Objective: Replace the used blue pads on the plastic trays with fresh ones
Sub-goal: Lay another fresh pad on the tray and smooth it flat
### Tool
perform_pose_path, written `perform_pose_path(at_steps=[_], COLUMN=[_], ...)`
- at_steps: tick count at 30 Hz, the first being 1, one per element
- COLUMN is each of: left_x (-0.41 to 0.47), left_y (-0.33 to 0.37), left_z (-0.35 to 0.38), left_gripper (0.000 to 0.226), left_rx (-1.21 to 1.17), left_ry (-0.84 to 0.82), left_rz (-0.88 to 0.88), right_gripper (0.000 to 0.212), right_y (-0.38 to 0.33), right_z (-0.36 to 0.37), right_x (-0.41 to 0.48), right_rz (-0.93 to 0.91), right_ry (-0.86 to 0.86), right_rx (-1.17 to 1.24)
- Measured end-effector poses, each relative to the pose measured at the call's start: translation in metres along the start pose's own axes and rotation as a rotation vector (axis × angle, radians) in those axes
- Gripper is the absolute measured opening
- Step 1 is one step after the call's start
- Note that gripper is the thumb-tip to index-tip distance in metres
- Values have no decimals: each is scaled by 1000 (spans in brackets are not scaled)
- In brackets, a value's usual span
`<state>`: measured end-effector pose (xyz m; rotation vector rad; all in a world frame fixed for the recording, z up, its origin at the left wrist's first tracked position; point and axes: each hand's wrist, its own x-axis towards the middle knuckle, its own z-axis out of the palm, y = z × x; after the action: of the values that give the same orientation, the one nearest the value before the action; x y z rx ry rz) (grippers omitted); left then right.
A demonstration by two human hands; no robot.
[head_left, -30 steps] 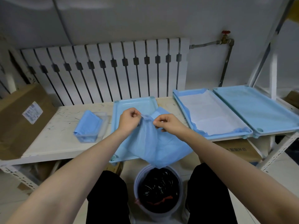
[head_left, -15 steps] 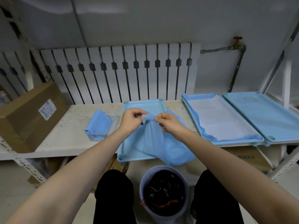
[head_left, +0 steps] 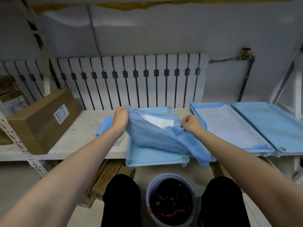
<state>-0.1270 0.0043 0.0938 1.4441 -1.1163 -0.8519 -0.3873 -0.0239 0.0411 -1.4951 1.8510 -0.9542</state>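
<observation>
A blue pad [head_left: 157, 138] is stretched open above the middle light-blue plastic tray [head_left: 154, 157], its white inner face showing near the far end. My left hand [head_left: 120, 117] grips the pad's far-left corner, and my right hand [head_left: 190, 122] pinches its right edge. The pad's lower corner droops over the tray's front right. A folded stack of blue pads [head_left: 105, 124] lies on the shelf, partly hidden behind my left forearm. To the right, one tray [head_left: 199, 109] holds a spread white-and-blue pad [head_left: 229, 128], and beside it sits another tray [head_left: 270, 126].
A grey bin [head_left: 171, 199] lined with a black bag stands on the floor between my knees. A brown cardboard box [head_left: 42, 120] sits on the shelf at the left. A white radiator [head_left: 131, 79] runs behind the shelf. More boxes lie under the shelf.
My hands have moved apart, left hand going far-left and right hand right, pulling the bunched pad open over the middle tray. The camera view has tilted up.
</observation>
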Motion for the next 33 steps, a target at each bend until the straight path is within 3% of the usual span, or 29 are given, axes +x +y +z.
perform_pose_path(at_steps=[2,6,10,15,18,21,25,28,33], left_x=[1,0,-6,-9,-5,-2,9,20,37], left_y=[0,-9,-13,-25,-31,-33,-31,-30,-36], left_z=[-4,-22,-38,-50,-49,-36,-10,5,13], left_gripper=[23,45,7,24,21,18,39,57,88], left_rx=[178,716,1297,1677,1664,1507,1396,1318,1221], left_ry=[28,-37,-147,-150,-215,-264,-244,-197,-157], left_rz=[-34,62,3,-102,-218,-196,15,119,80], right_gripper=[22,22,21,17,17,23,28,12,19], right_y=[0,-4,-5,-2,-4,-10,-22,-29,-36], right_z=[-7,-17,-17,-18,-13,-2,15,21,22], right_x=[3,4,3,2,1,5,9,13,21], right_rz=[27,59,80,91,93,60,8,-57,-243], right_ry=[26,59,82,76,71,45,-5,-46,-24], right_rx=[-10,-82,-156,-194,-193,-152,-70,-56,-176])
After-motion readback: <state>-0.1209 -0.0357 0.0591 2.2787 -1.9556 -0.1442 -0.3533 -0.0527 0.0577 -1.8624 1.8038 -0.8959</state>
